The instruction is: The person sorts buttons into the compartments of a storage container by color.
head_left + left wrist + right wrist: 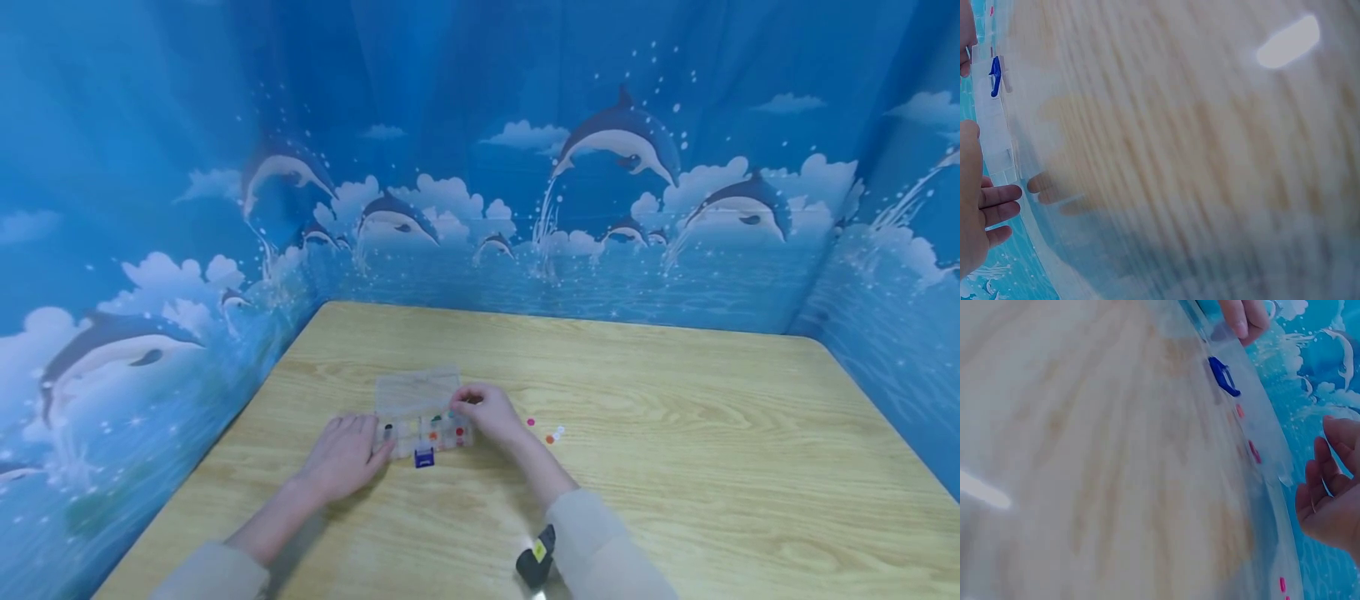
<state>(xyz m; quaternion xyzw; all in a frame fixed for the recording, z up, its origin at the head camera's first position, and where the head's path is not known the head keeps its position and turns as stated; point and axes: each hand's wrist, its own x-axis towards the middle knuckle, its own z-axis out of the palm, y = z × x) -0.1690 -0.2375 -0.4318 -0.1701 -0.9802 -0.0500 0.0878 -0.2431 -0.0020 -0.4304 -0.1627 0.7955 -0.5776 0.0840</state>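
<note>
A clear plastic compartment box (408, 451) lies on the table with its lid (417, 393) folded back. Several small coloured pieces sit inside, among them a red piece (460, 432) and an orange piece (433, 436). A blue latch (424, 457) sticks out at its front. Against the left end of the box rests my left hand (347, 454), thumb at the front corner, fingers fairly straight in the left wrist view. My right hand (489, 412) hovers by the back right compartments, fingers bent. Whether anything is between its fingertips is too small to tell.
Right of the box lie a few loose pieces on the wooden table (675, 433): a pink piece (531, 422), an orange-red piece (550, 439) and pale pieces (559, 432). A black device (536, 560) is beside the right sleeve. A dolphin-print curtain (465, 167) surrounds the table.
</note>
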